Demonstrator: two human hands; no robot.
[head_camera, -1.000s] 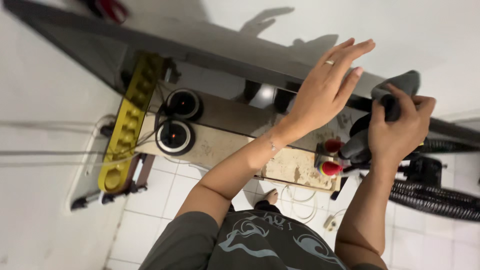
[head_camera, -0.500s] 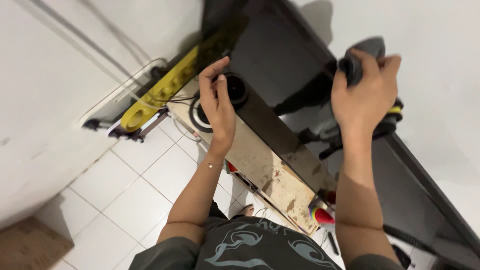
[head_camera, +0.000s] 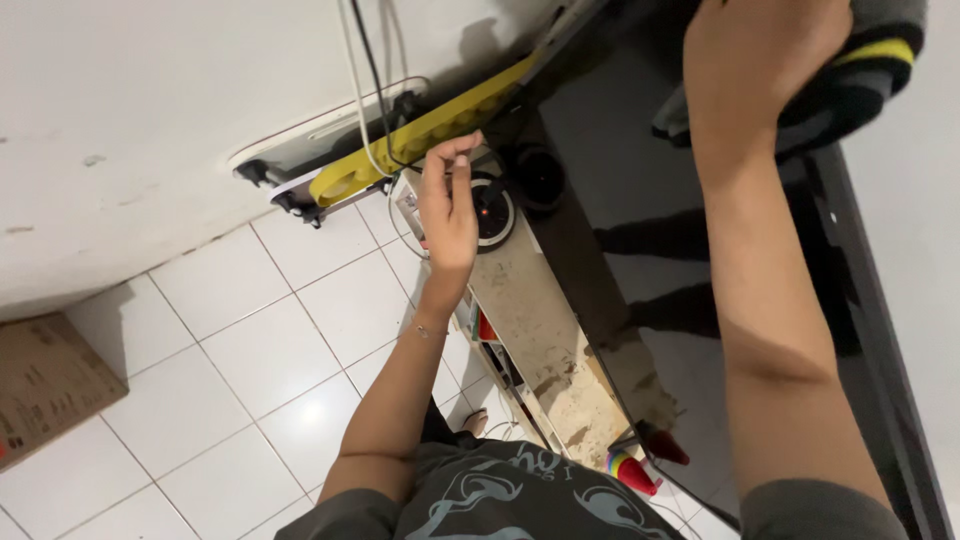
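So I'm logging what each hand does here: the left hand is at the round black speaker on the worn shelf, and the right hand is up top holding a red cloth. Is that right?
Not quite. The cloth under the right hand is grey with a yellow stripe, not red, as the head view shows. The rest stands: the left hand is at the round black speaker on the worn shelf.

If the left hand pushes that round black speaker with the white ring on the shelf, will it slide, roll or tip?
The round speaker seems to sit flat, face up, on the worn shelf, so it would probably slide rather than roll. Its low, wide shape looks unlikely to tip. Cables run close by and may tug back. The left hand touches its edge.
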